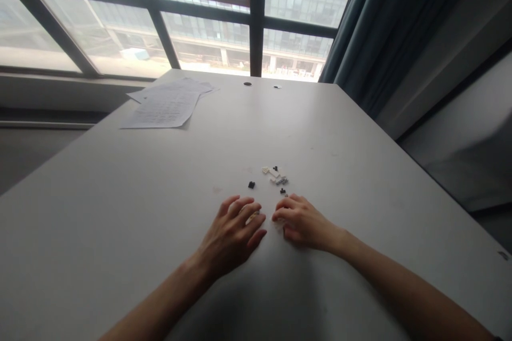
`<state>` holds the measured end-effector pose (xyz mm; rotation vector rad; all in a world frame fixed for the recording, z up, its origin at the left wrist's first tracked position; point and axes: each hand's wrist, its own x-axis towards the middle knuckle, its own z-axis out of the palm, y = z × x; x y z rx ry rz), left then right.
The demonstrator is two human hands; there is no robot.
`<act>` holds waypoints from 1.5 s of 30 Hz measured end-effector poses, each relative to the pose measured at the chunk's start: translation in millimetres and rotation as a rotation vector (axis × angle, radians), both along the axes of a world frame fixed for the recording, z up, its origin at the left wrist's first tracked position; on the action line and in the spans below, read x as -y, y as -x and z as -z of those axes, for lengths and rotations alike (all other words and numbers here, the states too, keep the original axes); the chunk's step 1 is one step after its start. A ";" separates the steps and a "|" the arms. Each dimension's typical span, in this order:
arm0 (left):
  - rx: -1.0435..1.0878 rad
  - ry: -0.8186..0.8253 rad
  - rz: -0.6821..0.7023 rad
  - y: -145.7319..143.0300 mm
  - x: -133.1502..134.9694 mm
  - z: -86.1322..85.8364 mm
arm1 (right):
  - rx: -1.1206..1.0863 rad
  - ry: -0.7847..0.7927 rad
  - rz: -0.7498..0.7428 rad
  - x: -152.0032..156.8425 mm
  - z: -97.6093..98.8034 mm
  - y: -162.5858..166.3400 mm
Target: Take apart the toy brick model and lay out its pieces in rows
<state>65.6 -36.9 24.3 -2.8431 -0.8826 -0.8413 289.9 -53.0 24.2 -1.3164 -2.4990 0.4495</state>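
Note:
My left hand rests low over the white table, palm down, fingers apart. Partly hidden under its fingers lie small pale and yellowish pieces. Across a narrow gap, my right hand has its fingers and thumb curled in around something small and whitish, too blurred to name. Just beyond the right fingertips is a small black piece. Another black piece sits ahead of the left hand. Farther off, a loose cluster of white building-block pieces lies with grey pieces and a black bit.
Printed paper sheets overlap at the table's far left. Two round cable holes, one dark, are near the far edge of the table. Beyond stand a framed window and a dark curtain on the right.

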 end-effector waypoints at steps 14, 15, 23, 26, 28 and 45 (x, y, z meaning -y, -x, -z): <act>-0.173 0.046 -0.011 -12.5 -5.2 0.0 | -0.183 -0.096 0.132 20.6 7.0 -21.0; -0.210 0.046 -0.005 -16.7 -6.7 -0.3 | -0.159 -0.115 0.116 23.5 8.6 -19.1; -0.296 0.080 0.036 -29.8 -13.3 3.6 | -0.009 -0.235 0.053 31.4 21.3 -9.9; -0.270 0.103 0.016 -22.6 -10.0 5.1 | -0.073 -0.237 0.109 28.3 23.5 -13.0; -0.258 0.118 0.025 -19.7 -5.8 6.3 | -0.101 -0.229 0.121 25.7 23.8 -12.5; -0.239 0.154 0.057 -20.0 7.1 6.0 | -0.258 -0.191 0.074 20.7 27.3 -2.4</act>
